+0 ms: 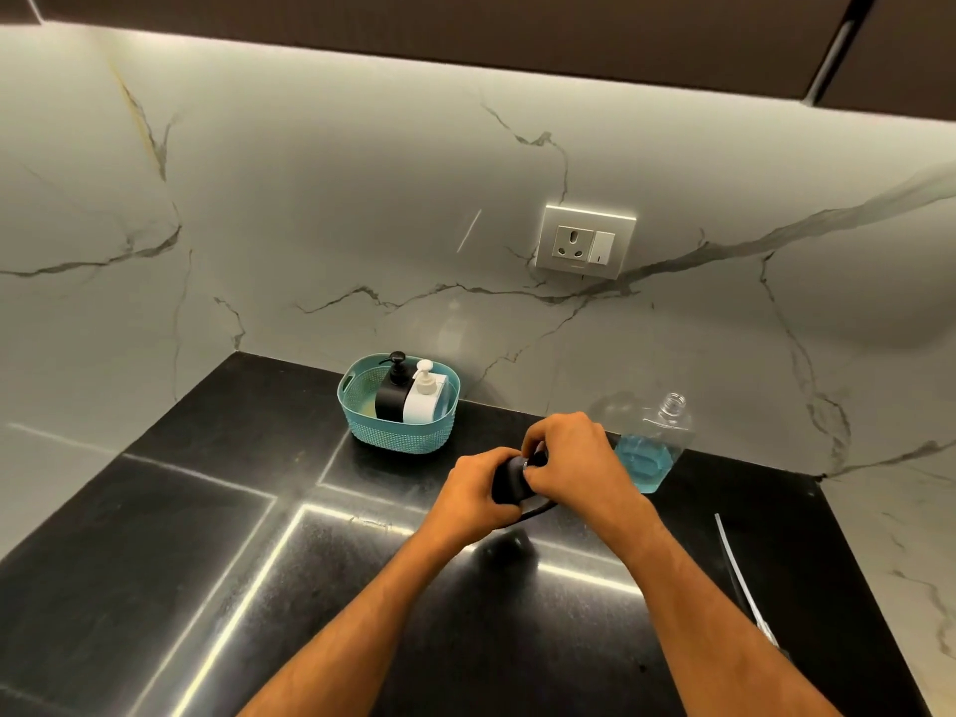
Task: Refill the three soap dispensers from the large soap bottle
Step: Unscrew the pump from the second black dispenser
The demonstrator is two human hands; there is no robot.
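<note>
countertop (181, 561): black and glossy, bright light strips are reflected all over it. Everything for the job is kept toward the back wall.

large soap bottle (653, 447): clear, cap off, blue soap left only in the lower part. It's parked just right of the hands, near the wall, and looks tilted, though that may be lens warp.

basket (362, 421): teal, placed left of the hands against the backsplash. Two dispensers are kept in it side by side, a black dispenser (390, 398) and a white dispenser (421, 403), both with pumps on.

third dispenser (509, 481): dark, held just above the counter between both hands, mostly hidden by them.

left hand (476, 489): wrapped around the dispenser body, so it's steadied there.

right hand (566, 452): fingers curled over the top of the pump head, gripping it. Looks like the pump is being twisted; whether on or off can't be told.

how it's best done: the body should be clamped firmly and kept upright while only the top is turned, so nothing is slopped out. The open bottle nearby shouldn't be bumped by the right elbow.

pump tube (734, 566): thin and pale, laid on the counter at the right, well apart from the hands.
</note>
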